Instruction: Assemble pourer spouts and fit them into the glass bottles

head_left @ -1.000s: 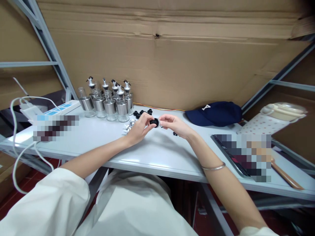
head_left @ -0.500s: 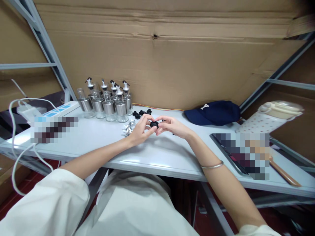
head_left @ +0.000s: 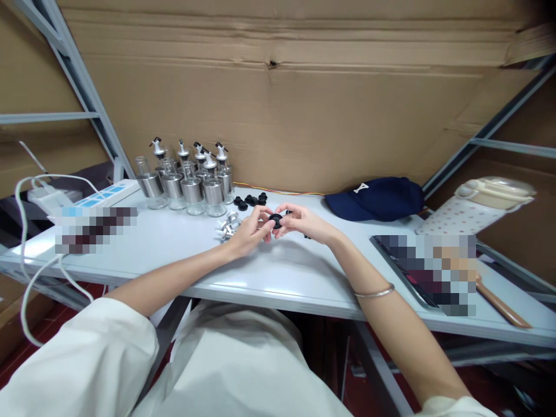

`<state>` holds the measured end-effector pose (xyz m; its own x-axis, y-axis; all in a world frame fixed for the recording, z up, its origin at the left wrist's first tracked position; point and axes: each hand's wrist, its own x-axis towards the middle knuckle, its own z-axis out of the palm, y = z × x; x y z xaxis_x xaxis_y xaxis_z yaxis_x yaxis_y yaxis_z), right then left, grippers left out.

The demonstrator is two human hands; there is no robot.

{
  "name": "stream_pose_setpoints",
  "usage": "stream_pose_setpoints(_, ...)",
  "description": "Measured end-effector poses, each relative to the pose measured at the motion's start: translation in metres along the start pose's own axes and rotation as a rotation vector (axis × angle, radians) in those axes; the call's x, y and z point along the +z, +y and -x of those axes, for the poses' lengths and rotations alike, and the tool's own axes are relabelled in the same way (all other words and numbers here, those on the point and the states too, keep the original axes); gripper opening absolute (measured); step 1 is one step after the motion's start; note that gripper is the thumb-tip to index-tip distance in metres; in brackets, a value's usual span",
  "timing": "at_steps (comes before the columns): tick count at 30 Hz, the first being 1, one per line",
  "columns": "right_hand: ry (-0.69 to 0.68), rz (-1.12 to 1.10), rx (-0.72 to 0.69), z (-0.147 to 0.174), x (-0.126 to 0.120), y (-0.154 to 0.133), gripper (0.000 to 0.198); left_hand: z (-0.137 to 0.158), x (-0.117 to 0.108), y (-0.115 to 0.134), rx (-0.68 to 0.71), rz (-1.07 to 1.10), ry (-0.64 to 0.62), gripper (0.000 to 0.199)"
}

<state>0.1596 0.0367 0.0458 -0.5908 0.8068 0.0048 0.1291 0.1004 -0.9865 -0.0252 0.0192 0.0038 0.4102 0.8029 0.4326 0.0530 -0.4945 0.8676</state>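
Observation:
Between my hands, just above the table, is a small round black stopper (head_left: pixel 275 220). My left hand (head_left: pixel 253 231) grips it from the left, the thumb on its face. From the right, my right hand (head_left: pixel 302 222) pinches its other edge with thumb and fingers. Silvery-white pourer spouts (head_left: pixel 228 226) lie in a small pile beside my left hand. Behind the hands sit several more black stoppers (head_left: pixel 251 201). A group of glass bottles with steel sleeves (head_left: pixel 191 190) stands at the back left; some carry pourer tops, others have bare necks.
At left, a power strip (head_left: pixel 108 194) with white cables (head_left: pixel 26 289) lies on the table. To the right are a navy cap (head_left: pixel 377 200), a dotted cream tumbler (head_left: pixel 467 205), a dark flat object (head_left: pixel 402 269) partly blurred out, and a brown handle (head_left: pixel 504 304). Cardboard (head_left: pixel 278 116) walls the back.
The black stopper has shifted slightly right and turned a little between my fingers. My left thumb has moved up onto its face. Everything else stays where it was.

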Motion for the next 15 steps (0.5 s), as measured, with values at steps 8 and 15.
stream_pose_setpoints(8, -0.078, 0.051, -0.004, -0.0022, -0.0025, 0.0049, 0.036, 0.0018, -0.0005, 0.0001, -0.002, 0.018, -0.064, 0.032)
stream_pose_setpoints(15, -0.088, 0.043, -0.012, -0.0031, -0.0035, 0.006, 0.032, 0.0003, -0.0022, 0.0031, -0.002, -0.062, -0.054, 0.025)
